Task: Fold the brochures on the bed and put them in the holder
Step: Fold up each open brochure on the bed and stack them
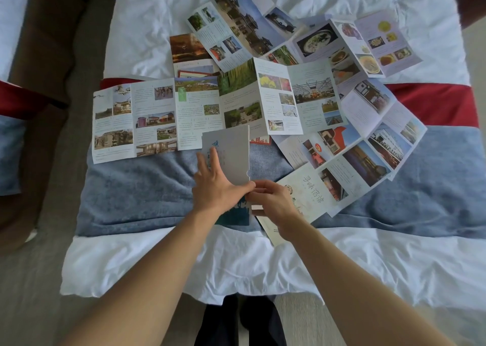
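Several open brochures (200, 108) overlap on the bed (157, 261), hiding each other's edges. Both hands work a folded brochure (231, 151) on the blue runner (136, 187): left hand (215, 187) presses flat, fingers straight; right hand (273, 201) pinches its lower edge.

Your left hand (214, 187): lies flat, fingers spread, pressing on the folded brochure (231, 156).
Your right hand (273, 203): pinches that brochure's near edge.
Open brochures (163, 116): spread out just behind, overlapping.
Bed (147, 266): white sheet, blue blanket (136, 195), red stripe (436, 103).
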`<state>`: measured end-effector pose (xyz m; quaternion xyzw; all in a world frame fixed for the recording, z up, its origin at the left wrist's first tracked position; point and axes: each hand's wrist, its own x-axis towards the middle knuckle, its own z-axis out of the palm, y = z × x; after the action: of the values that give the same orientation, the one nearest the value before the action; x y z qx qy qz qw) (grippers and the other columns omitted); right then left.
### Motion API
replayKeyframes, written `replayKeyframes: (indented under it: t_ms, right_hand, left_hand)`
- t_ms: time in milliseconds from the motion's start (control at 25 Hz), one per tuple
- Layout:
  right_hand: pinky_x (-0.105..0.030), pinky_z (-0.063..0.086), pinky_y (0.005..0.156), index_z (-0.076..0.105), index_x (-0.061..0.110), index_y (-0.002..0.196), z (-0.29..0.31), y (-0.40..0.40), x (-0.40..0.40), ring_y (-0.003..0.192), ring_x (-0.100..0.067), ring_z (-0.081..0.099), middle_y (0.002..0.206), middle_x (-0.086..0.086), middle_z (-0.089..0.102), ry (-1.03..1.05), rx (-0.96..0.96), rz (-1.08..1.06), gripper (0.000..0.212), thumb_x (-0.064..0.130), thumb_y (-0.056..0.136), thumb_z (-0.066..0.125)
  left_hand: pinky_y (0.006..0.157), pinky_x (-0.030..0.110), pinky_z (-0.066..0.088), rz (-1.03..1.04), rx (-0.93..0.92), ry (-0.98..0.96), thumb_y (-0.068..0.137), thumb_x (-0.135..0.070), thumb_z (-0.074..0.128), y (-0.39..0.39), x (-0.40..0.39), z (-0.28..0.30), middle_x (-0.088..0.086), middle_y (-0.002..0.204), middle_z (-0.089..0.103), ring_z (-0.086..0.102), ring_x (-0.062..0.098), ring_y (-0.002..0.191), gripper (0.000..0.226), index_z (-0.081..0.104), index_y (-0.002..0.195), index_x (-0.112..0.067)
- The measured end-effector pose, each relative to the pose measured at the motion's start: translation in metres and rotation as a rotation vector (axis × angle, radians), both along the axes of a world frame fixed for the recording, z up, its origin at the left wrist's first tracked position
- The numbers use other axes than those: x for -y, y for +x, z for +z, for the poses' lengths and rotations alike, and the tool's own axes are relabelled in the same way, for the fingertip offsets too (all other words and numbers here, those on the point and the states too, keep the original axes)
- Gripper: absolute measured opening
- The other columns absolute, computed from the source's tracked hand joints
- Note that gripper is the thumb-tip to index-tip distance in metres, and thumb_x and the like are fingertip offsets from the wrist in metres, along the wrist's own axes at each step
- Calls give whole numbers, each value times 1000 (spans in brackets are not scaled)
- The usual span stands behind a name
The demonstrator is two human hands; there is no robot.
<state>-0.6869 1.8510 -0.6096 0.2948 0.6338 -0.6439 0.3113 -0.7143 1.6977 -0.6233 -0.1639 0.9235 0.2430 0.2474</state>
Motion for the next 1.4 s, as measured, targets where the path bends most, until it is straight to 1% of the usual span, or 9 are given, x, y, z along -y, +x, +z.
replayKeyframes:
  t_ms: [120,200,280,440,600,760,920,1080,1400]
  right_hand:
    - [-38,58,78,60,20,124,-15,14,-23,92,-18,70,108,0,69,328,49,-178,41,25,85,74]
    - [-47,52,97,50,18,136,-29,27,-50,111,-25,61,127,-6,58,669,93,-235,57,28,85,72]
    - [-48,45,105,41,14,142,-40,40,-71,123,-33,52,138,-13,48,809,198,-236,66,29,84,69]
    - [-41,50,86,40,11,132,-52,49,-70,102,-33,56,124,-13,55,596,343,-363,61,27,82,72]
    - [-38,51,77,42,10,131,-53,40,-62,94,-31,57,115,-11,56,549,380,-551,54,19,85,68]
    - [-46,59,79,51,15,115,-48,36,-57,93,-33,63,110,-14,61,491,271,-730,26,8,90,47]
    - [-33,52,55,56,16,97,-35,31,-57,79,-30,59,93,-10,63,416,120,-756,28,-4,83,42]
    - [-40,47,69,56,15,86,-22,24,-44,79,-27,55,87,-10,63,259,73,-672,29,-11,80,45]
    - [-38,56,69,62,17,97,-4,18,-31,80,-25,65,95,-7,71,235,4,-517,33,-9,84,45]
  left_hand:
    - [106,60,38,-116,-57,-48,53,-87,59,0,3,-2,5,165,-6,22,44,144,133,-10,153,-33]
    - [107,61,37,-170,-67,-76,54,-88,59,4,4,-3,6,165,-6,21,44,144,133,-10,153,-33]
    - [107,61,35,-193,-66,-101,56,-87,59,7,5,-5,7,165,-5,20,44,145,132,-10,154,-31]
    - [107,63,35,-190,-65,-128,60,-84,61,14,10,-11,8,165,-3,21,42,144,128,-7,154,-30]
    - [106,60,36,-177,-100,-128,61,-81,61,19,16,-13,9,164,1,24,41,143,124,-4,154,-31]
    - [107,61,35,-143,-135,-116,64,-74,68,21,23,-10,10,164,2,20,39,145,124,-2,155,-28]
    - [107,60,35,-43,-122,-99,64,-72,70,16,26,-5,7,164,1,17,38,146,124,-3,154,-29]
    - [106,62,34,-14,-123,-124,62,-72,72,8,27,2,9,164,1,17,40,146,128,-6,154,-30]
    - [104,65,34,-70,-188,-78,60,-76,69,7,35,14,9,165,4,21,42,145,130,-12,153,-35]
